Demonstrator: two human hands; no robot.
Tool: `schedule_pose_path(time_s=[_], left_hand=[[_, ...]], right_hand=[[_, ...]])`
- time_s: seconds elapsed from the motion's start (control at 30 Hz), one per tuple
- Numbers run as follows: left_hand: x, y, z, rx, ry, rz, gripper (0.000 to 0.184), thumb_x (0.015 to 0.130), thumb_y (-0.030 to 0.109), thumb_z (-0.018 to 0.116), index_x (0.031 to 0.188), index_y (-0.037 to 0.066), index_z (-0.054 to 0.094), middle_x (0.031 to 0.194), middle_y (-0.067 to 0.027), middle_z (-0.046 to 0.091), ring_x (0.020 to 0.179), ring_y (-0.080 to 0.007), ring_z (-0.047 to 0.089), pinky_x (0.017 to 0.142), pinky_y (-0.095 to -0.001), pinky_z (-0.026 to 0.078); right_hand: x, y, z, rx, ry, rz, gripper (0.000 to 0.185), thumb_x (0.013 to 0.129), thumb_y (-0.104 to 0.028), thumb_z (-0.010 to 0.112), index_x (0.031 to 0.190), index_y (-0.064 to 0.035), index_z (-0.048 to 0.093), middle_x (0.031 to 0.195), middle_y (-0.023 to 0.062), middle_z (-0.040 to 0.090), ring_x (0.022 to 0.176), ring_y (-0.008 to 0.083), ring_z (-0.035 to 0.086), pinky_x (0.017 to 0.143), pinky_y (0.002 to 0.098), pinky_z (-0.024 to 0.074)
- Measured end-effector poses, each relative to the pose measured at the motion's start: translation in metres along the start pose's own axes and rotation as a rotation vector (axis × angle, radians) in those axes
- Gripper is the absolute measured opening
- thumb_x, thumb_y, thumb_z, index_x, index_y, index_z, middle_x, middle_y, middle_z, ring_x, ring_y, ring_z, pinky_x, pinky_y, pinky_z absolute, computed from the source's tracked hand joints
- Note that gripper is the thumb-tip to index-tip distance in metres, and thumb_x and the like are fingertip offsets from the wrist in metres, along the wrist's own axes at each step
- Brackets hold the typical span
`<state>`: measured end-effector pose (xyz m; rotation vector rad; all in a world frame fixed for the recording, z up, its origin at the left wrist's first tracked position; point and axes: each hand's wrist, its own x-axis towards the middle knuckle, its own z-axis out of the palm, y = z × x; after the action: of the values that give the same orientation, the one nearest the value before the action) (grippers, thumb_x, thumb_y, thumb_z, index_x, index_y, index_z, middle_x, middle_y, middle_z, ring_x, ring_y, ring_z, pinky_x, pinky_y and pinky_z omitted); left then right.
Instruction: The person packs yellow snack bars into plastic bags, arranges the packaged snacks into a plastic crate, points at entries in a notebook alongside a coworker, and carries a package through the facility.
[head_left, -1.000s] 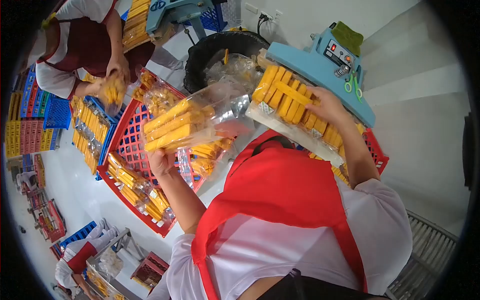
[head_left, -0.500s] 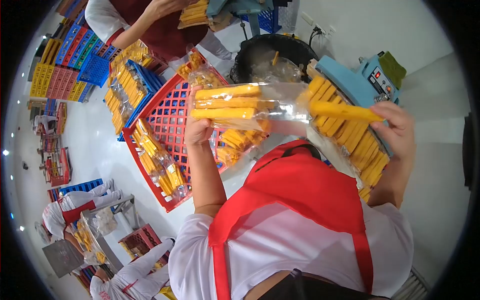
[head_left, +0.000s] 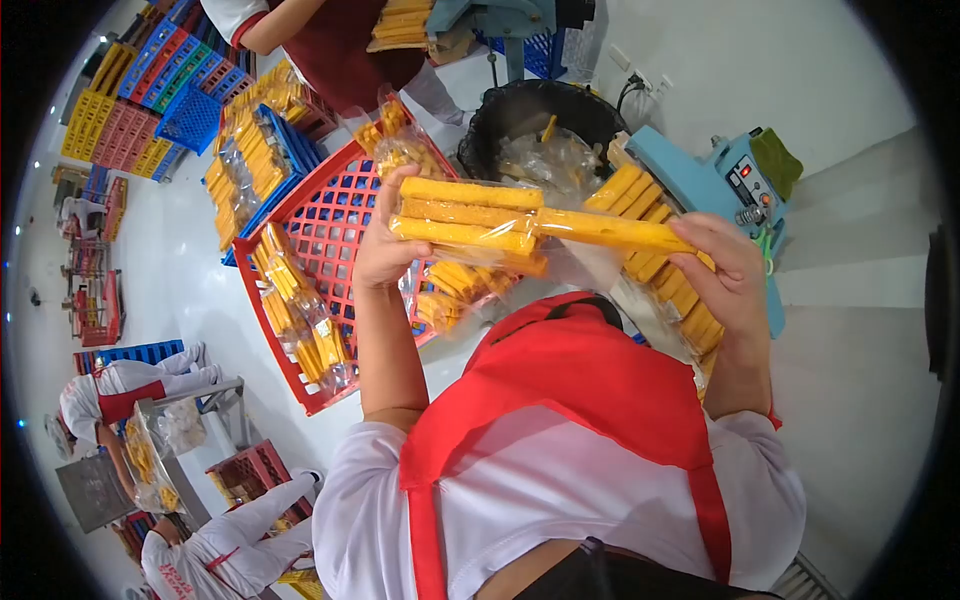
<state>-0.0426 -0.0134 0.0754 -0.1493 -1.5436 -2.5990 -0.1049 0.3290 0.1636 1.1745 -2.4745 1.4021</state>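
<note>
My left hand [head_left: 385, 240] grips a clear plastic bag [head_left: 470, 222] holding several yellow sticks, at the centre of the view. Between the fingertips of my right hand [head_left: 722, 262] is the outer end of a single yellow stick [head_left: 615, 232]. Its other end lies inside the bag, against the ends of the bagged sticks. Below and behind my right hand, more yellow sticks [head_left: 690, 310] lie in a row beside the blue sealing machine [head_left: 668, 168].
A red crate [head_left: 300, 375] with filled bags stands on the left, next to stacked blue trays [head_left: 290, 150]. Behind is a black-lined bin [head_left: 500, 105] with plastic scraps. A co-worker [head_left: 345, 60] stands at the top; others work at lower left.
My right hand has lifted a yellow stick off the row and moved it left, its tip now inside the bag. My left hand has raised and levelled the bag.
</note>
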Motion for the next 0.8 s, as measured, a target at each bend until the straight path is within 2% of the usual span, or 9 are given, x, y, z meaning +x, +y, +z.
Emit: schedule_pose_path(time_s=[0.1, 0.17, 0.27, 0.37, 0.53, 0.6, 0.63, 0.73, 0.8], left_hand=[[0.003, 0.006, 0.011, 0.042, -0.01, 0.0, 0.094, 0.047, 0.008, 0.08, 0.125, 0.005, 0.027, 0.108, -0.0065, 0.046, 0.102, -0.0179, 0.046, 0.087, -0.0283, 0.037], [0.005, 0.009, 0.019, 0.146, -0.034, 0.007, 0.093, 0.047, 0.011, 0.08, 0.124, 0.004, 0.029, 0.109, -0.0059, 0.045, 0.103, -0.0168, 0.045, 0.088, -0.0274, 0.035], [0.01, 0.005, 0.024, 0.086, 0.016, 0.106, 0.09, 0.051, 0.022, 0.079, 0.124, 0.002, 0.03, 0.109, -0.006, 0.043, 0.104, -0.0171, 0.043, 0.089, -0.0276, 0.034], [0.017, 0.005, 0.03, 0.006, 0.107, 0.177, 0.085, 0.056, 0.027, 0.075, 0.124, 0.002, 0.03, 0.109, -0.007, 0.042, 0.105, -0.018, 0.043, 0.089, -0.0282, 0.034], [0.012, 0.012, 0.028, 0.007, 0.099, 0.147, 0.081, 0.061, 0.029, 0.07, 0.126, 0.002, 0.029, 0.116, -0.0085, 0.04, 0.107, -0.0185, 0.04, 0.091, -0.0286, 0.032], [0.009, 0.02, 0.033, 0.14, 0.035, 0.081, 0.075, 0.067, 0.029, 0.065, 0.127, 0.003, 0.028, 0.119, -0.0088, 0.039, 0.109, -0.018, 0.039, 0.092, -0.0284, 0.03], [0.01, 0.017, 0.033, 0.141, 0.041, 0.08, 0.075, 0.067, 0.029, 0.065, 0.127, 0.003, 0.028, 0.119, -0.0088, 0.039, 0.109, -0.018, 0.039, 0.092, -0.0284, 0.03], [0.014, 0.01, 0.038, 0.207, 0.038, -0.092, 0.058, 0.079, 0.026, 0.053, 0.128, 0.005, 0.029, 0.12, -0.0098, 0.039, 0.109, -0.0191, 0.041, 0.09, -0.0286, 0.034], [0.014, 0.004, 0.026, 0.064, 0.03, -0.168, 0.058, 0.08, 0.028, 0.052, 0.127, 0.005, 0.029, 0.121, -0.0105, 0.038, 0.108, -0.0193, 0.042, 0.089, -0.029, 0.035]], right_hand=[[-0.001, 0.002, 0.016, 0.035, 0.035, -0.07, 0.031, 0.067, 0.002, 0.063, 0.097, -0.0005, 0.057, 0.092, 0.0113, 0.058, 0.082, 0.0195, 0.056, 0.072, 0.0262, 0.0437], [-0.007, 0.007, 0.036, 0.526, 0.177, 0.001, 0.035, 0.07, 0.006, 0.06, 0.103, 0.0006, 0.049, 0.099, 0.0141, 0.055, 0.087, 0.0192, 0.055, 0.074, 0.0274, 0.0447], [-0.009, 0.014, 0.041, 0.694, 0.301, -0.101, 0.037, 0.072, 0.009, 0.056, 0.105, 0.0009, 0.041, 0.104, 0.0168, 0.051, 0.094, 0.0205, 0.053, 0.08, 0.0301, 0.0438], [-0.016, 0.022, 0.062, 0.61, 0.441, -0.077, 0.035, 0.074, 0.009, 0.054, 0.104, 0.0016, 0.039, 0.104, 0.0185, 0.05, 0.097, 0.0217, 0.051, 0.085, 0.0332, 0.0415], [-0.018, 0.026, 0.057, 0.423, 0.255, -0.069, 0.034, 0.074, 0.007, 0.052, 0.108, 0.0023, 0.046, 0.105, 0.0163, 0.051, 0.098, 0.0218, 0.05, 0.086, 0.0328, 0.039], [-0.013, 0.021, 0.06, 0.294, -0.055, -0.168, 0.04, 0.074, 0.006, 0.05, 0.114, 0.0009, 0.045, 0.102, 0.0132, 0.053, 0.095, 0.0201, 0.052, 0.085, 0.0296, 0.0389], [-0.014, 0.022, 0.066, 0.299, -0.06, -0.168, 0.04, 0.074, 0.006, 0.05, 0.114, 0.0009, 0.045, 0.102, 0.0132, 0.053, 0.095, 0.0201, 0.052, 0.085, 0.0296, 0.0389], [-0.013, 0.027, 0.08, 0.39, -0.201, 0.135, 0.047, 0.075, 0.005, 0.048, 0.12, -0.0009, 0.04, 0.1, 0.0112, 0.054, 0.091, 0.0171, 0.053, 0.082, 0.0267, 0.0401], [0.008, 0.028, 0.08, 0.871, -0.271, 0.233, 0.049, 0.076, 0.001, 0.049, 0.123, -0.0017, 0.037, 0.098, 0.0096, 0.055, 0.088, 0.0149, 0.053, 0.079, 0.0251, 0.0409]])
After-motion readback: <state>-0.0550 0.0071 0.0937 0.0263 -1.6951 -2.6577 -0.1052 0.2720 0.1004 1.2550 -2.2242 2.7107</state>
